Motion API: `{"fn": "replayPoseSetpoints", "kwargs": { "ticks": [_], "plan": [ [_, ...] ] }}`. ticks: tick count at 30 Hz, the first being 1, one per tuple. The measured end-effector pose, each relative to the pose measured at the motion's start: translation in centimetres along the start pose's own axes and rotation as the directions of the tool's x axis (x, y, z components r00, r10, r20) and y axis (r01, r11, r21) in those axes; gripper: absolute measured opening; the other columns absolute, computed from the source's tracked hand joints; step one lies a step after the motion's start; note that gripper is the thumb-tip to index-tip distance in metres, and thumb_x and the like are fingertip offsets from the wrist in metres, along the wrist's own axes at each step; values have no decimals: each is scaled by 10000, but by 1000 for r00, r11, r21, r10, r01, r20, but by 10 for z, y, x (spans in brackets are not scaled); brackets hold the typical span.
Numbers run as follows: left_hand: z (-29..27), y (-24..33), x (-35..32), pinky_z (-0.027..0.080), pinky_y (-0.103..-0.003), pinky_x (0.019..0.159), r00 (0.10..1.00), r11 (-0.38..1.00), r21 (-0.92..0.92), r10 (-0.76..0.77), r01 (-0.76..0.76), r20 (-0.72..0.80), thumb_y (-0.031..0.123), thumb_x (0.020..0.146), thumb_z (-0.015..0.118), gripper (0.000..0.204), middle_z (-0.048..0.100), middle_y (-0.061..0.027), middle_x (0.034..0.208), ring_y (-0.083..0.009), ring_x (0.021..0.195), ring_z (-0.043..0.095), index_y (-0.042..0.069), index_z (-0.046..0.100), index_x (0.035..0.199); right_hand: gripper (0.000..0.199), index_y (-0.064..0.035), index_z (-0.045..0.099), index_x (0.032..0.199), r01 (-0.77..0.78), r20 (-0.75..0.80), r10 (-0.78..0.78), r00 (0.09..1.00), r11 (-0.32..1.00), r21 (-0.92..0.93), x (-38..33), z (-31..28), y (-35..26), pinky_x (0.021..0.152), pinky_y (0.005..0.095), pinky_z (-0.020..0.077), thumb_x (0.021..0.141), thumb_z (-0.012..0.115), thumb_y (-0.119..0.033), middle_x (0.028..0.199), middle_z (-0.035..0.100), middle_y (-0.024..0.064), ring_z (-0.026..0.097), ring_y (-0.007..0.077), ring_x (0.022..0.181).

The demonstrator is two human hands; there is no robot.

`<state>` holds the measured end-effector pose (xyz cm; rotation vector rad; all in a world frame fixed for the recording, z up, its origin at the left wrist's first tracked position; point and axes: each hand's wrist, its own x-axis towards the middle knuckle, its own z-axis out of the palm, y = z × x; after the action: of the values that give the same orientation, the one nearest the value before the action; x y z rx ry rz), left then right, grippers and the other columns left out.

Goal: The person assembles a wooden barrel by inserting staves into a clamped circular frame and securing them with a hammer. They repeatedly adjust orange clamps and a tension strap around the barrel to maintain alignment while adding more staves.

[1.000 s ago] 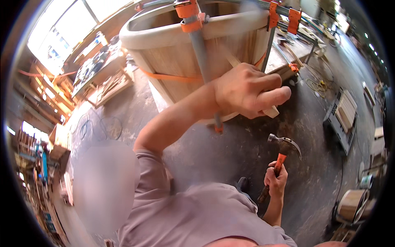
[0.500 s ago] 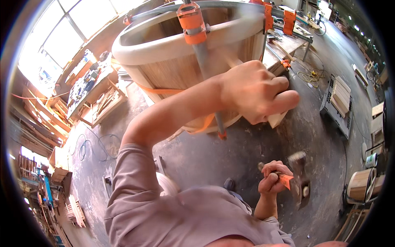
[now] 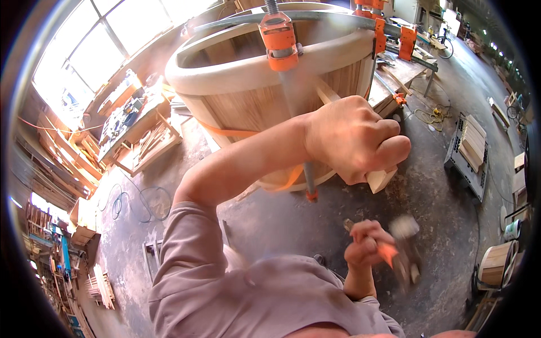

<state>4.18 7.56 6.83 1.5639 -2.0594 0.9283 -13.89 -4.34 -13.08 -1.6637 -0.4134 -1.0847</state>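
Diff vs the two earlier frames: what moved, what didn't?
The right hand dropped the orange-handled hammer from head-up to a lower, motion-blurred position. The left hand stays gripped on the pale wooden block against the large round wooden tub; the orange clamps are unchanged.

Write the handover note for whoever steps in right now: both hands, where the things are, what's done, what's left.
Left hand: closed around a wooden block, held against the side of the big wooden tub.
Right hand: gripping an orange-handled hammer, low, blurred in motion.
Done: orange bar clamps sit on the tub's rim; an orange strap wraps its wall.
Left: hammer and block are apart; no blow landing yet.
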Motion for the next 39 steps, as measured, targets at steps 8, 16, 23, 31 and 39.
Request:
{"fn": "replayPoseSetpoints", "kwargs": {
  "ticks": [8,16,23,31,39],
  "plan": [
    [-12,0,-8,438,-349,396,999,993,-116,37,-36,7,173,639,734,292,497,-28,654,-203,498,591,94,516,817,27,-32,380,949,-36,35,40,999,992,-124,-15,6,-5,457,238,393,969,399,-32,680,500,79,434,116,534],
    [-17,6,-10,431,-352,396,999,991,-131,39,-40,-12,171,655,732,277,496,-27,647,-207,491,581,92,512,802,53,-37,352,945,-31,17,36,999,968,-249,-23,17,-11,442,245,385,973,397,-34,670,492,78,422,118,532],
    [-22,6,-14,420,-352,405,1000,992,-120,22,-24,-20,166,683,719,259,493,-29,647,-219,482,561,91,496,792,97,-31,367,904,-118,-87,114,990,992,-35,-17,34,-16,437,247,391,981,419,-57,650,477,60,404,107,504],
    [-21,62,-37,308,-267,406,884,951,182,301,-250,-359,170,881,613,157,406,10,717,-109,507,441,97,482,833,56,-57,348,922,-39,-301,101,948,978,204,-37,37,-53,392,262,389,935,403,-58,592,376,38,317,107,455],
    [-26,34,-46,364,-303,397,932,980,91,196,-176,-305,192,597,661,277,400,-7,665,-151,515,476,113,417,700,177,-66,372,953,-52,-120,63,991,994,93,-48,58,-62,394,257,378,1017,459,-206,637,427,52,374,108,463]
  ]
}}
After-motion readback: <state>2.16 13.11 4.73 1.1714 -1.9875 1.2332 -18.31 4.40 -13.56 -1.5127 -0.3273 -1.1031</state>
